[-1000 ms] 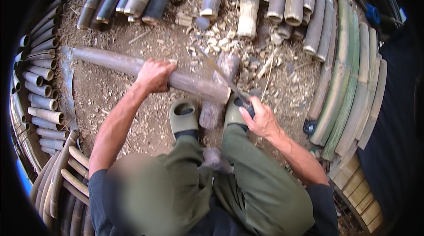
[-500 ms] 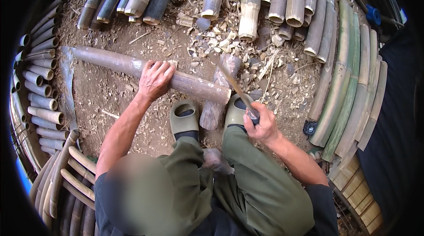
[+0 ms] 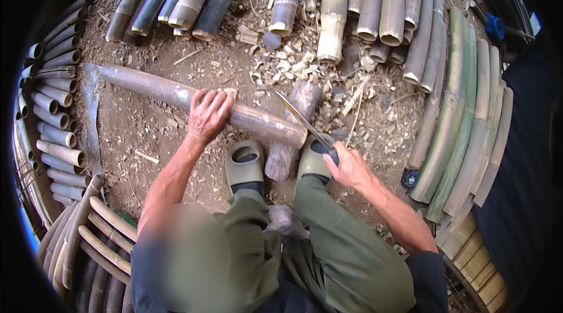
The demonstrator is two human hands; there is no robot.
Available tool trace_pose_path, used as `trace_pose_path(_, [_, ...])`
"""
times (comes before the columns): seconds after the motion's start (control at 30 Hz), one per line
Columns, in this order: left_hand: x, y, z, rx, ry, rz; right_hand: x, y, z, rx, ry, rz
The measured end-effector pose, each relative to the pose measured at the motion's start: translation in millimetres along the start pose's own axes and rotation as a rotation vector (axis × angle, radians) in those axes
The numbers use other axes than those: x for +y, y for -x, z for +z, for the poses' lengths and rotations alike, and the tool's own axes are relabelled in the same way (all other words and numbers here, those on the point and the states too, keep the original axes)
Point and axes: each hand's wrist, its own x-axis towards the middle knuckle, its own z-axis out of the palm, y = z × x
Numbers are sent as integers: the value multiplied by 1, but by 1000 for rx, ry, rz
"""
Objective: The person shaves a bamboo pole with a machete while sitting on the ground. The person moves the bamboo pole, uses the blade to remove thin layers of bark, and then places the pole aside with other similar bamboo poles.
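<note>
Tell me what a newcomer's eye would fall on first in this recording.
Probably the long bamboo pole slanting across the middle, held by the left hand, with a long-bladed knife in the right hand near its right end. Next, perhaps, the pale chips scattered just beyond the short log that the pole lies across. Bamboo lengths also line the top and both sides of the view.

Long brown-grey cylindrical bamboo pole (image 3: 258, 121) smooth, faintly glossy; thin grey metal blade (image 3: 300, 117) shiny; stubby grey-brown wooden log (image 3: 282, 160) rough, matt; rounded olive slip-on shoes (image 3: 245, 170) smooth, matt, plastic-looking; baggy olive cloth trousers (image 3: 352, 237) matt; brown earth floor (image 3: 170, 160) rough, dull.
</note>
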Motion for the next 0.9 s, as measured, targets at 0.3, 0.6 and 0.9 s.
trace_pose_path(0.3, [-26,43,-107,-72,-8,-65,-74,57,-5,-65,-24,-24])
trace_pose_path(0.6, [-23,-77,-456,4,395,-325,-115,226,-57,248,258,83])
trace_pose_path(0.9, [7,-85,-594,928,1048,-1096,-75,254,-118,102,173,144])
